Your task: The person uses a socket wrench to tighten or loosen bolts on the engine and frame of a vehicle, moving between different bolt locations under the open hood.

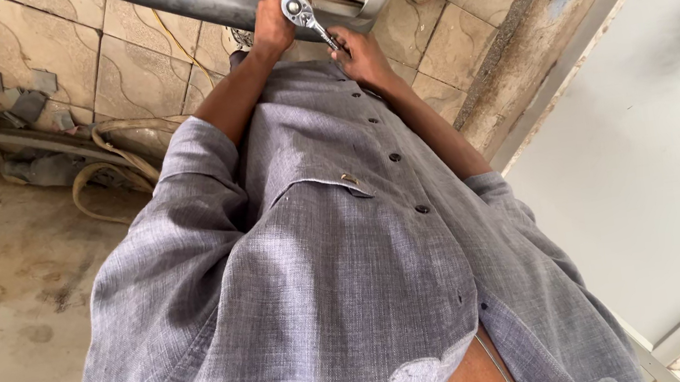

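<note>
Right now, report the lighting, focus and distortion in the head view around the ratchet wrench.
Head view: soft, even daylight, no hard shadows; the ratchet wrench head shows a small bright glint; left hand and right hand are fairly sharp; the wide lens bends the grey shirt, which fills most of the frame.

Both arms stretch forward from rolled grey sleeves, forearms bare and converging toward one spot. The left hand (274,25) is curled shut, knuckles up, just beside the grip. The right hand (360,53) is clenched, fingers wrapped, wrist bent slightly inward.
</note>
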